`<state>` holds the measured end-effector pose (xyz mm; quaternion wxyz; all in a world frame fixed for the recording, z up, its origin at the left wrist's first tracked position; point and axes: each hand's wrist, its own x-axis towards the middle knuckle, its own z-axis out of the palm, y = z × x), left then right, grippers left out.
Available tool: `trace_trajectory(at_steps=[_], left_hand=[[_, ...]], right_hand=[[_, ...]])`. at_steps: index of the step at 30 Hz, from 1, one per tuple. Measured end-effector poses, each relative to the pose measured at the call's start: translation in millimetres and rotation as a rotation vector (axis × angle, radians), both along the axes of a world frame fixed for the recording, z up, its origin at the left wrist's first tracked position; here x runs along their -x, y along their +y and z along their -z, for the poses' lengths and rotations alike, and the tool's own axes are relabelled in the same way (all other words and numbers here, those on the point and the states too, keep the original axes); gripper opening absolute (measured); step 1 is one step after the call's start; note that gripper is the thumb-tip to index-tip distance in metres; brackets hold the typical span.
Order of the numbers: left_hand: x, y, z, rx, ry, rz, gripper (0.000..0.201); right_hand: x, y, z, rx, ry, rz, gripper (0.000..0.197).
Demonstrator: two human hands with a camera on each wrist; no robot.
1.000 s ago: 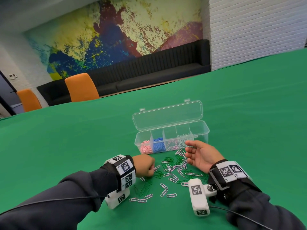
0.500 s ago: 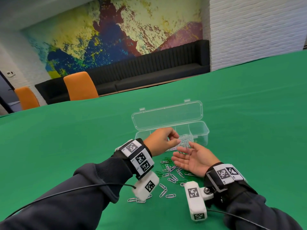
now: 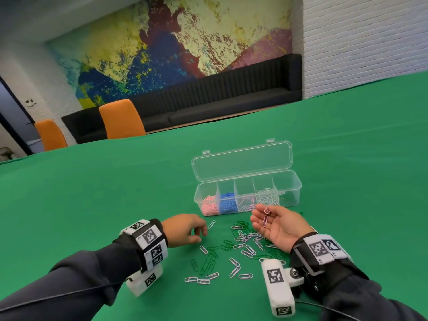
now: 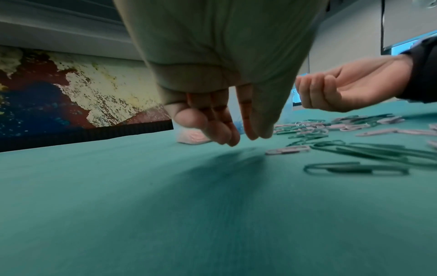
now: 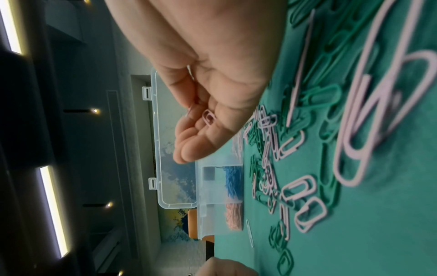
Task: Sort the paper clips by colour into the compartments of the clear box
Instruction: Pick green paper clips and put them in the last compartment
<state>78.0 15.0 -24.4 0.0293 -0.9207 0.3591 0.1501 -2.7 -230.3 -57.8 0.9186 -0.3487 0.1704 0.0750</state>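
Observation:
The clear box point(image 3: 247, 193) stands open on the green table, lid tilted back. Its compartments hold, left to right, salmon, blue, pale pink, white and a few green clips. In front of it lies a loose pile of green and pale pink clips point(image 3: 243, 242). My right hand point(image 3: 259, 216) rests palm up over the pile's right side, and pale pink clips point(image 3: 265, 220) lie on its relaxed fingers; one such clip point(image 5: 209, 116) also shows in the right wrist view. My left hand point(image 3: 201, 235) hovers low, left of the pile. Its fingers point(image 4: 227, 134) hang loosely curled and hold nothing.
A single pale clip point(image 3: 211, 224) lies just right of the left fingertips. More stray clips point(image 3: 203, 280) lie toward me. Green cloth stretches wide on all sides. Orange chairs point(image 3: 120, 119) and a black bench stand beyond the far table edge.
Half a second ago my left hand was raised over the right palm, by the box. It has since dropped back to the table, left of the pile. The right hand stays palm up.

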Motion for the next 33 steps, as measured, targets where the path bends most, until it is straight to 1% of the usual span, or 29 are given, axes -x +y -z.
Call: trace_trajectory(at_steps=[4,6,10,12,14,16,17,19,21,23,24,27,30,33], left_hand=[[2,-4,6,-0.02,0.042,0.062,0.021],[3,-7,8,-0.043,0.051,0.056,0.02],[1,-8,9,-0.09,0.081,0.031,0.018],[1,-9,7,-0.068,0.098,0.025,0.018],[3,-14,-1,0.017,0.065,0.026,0.015],[5,-24,-11,0.174,0.033,-0.003,0.011],[7,-32,-16,0.274,0.024,-0.025,0.014],[14,-52,-27,0.475,-0.006,-0.061,0.018],[20,-73,-34,0.633,-0.037,-0.067,0.013],[26,-92,-36,0.71,-0.031,-0.06,0.003],[27,-99,-35,0.716,-0.014,-0.053,0.004],[21,-105,-27,0.633,0.005,-0.049,0.016],[8,-93,-19,0.399,-0.043,-0.062,0.014],[0,-81,-5,0.175,-0.038,-0.034,0.013]], right_hand=[[0,2,-2,-0.017,-0.036,-0.022,0.026],[1,2,-2,-0.018,-0.049,-0.014,0.024],[2,1,-4,-0.025,-0.047,0.001,0.03],[2,1,-3,-0.026,-0.042,0.006,0.031],[1,0,-1,-0.038,-0.041,0.007,0.029],[0,0,0,-0.047,-0.033,-0.002,0.018],[0,1,0,-0.051,-0.024,-0.005,0.014],[-2,1,2,-0.062,0.011,0.007,0.028],[-4,0,4,-0.094,0.047,0.017,0.042],[-5,0,4,-0.128,0.059,0.01,0.05],[-5,0,4,-0.143,0.061,0.006,0.052],[-5,1,3,-0.2,0.055,0.015,0.052],[-4,-1,0,-0.251,0.044,0.076,0.051],[-1,-5,-4,-0.273,0.023,0.136,0.051]])
